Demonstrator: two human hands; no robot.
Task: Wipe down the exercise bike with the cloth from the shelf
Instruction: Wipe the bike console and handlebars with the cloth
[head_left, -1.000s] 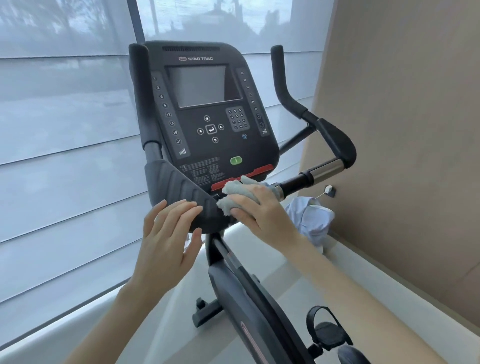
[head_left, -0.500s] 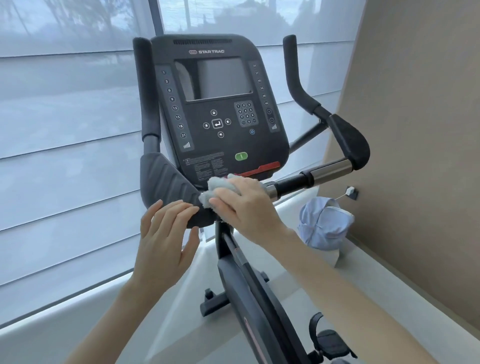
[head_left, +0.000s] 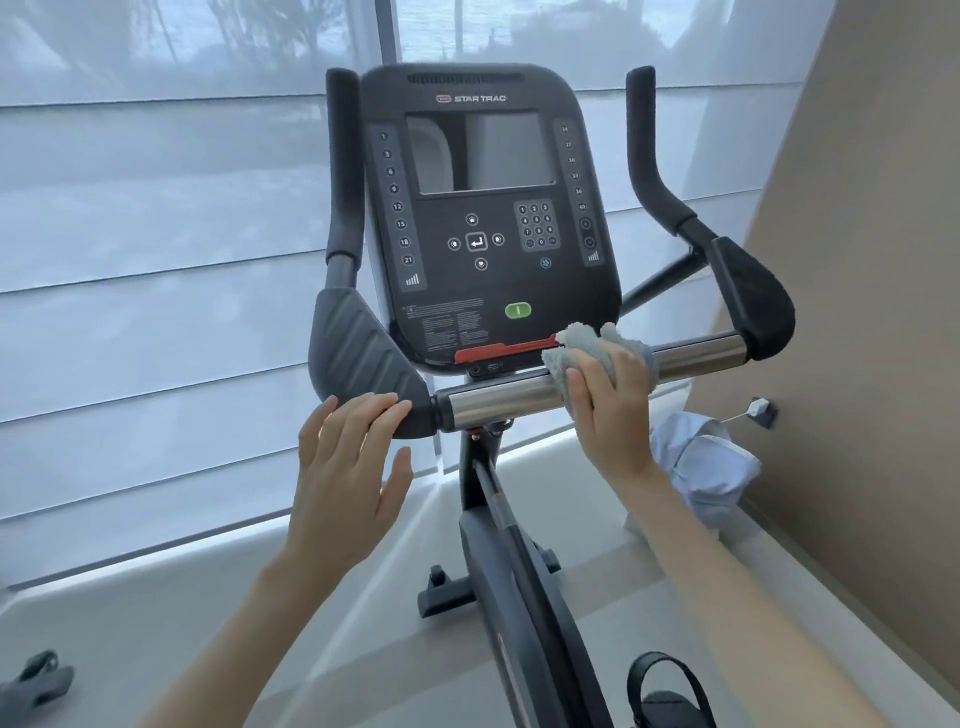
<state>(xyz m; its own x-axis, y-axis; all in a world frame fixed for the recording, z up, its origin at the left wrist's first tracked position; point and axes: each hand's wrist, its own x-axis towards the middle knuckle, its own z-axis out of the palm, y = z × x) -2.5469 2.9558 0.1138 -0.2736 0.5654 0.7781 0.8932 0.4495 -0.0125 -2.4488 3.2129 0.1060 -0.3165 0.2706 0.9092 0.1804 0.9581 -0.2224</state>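
Pressing the cloth onto the bike bar, right hand grips it; left hand rests spread on the left pad.

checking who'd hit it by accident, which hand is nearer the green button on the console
Right. The right hand holds the cloth on the metal bar just below and right of the green button. The left hand rests farther off, on the left grip pad.

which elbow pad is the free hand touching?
The ribbed left elbow pad: the left hand has fingertips on its lower edge. The right pad is untouched.
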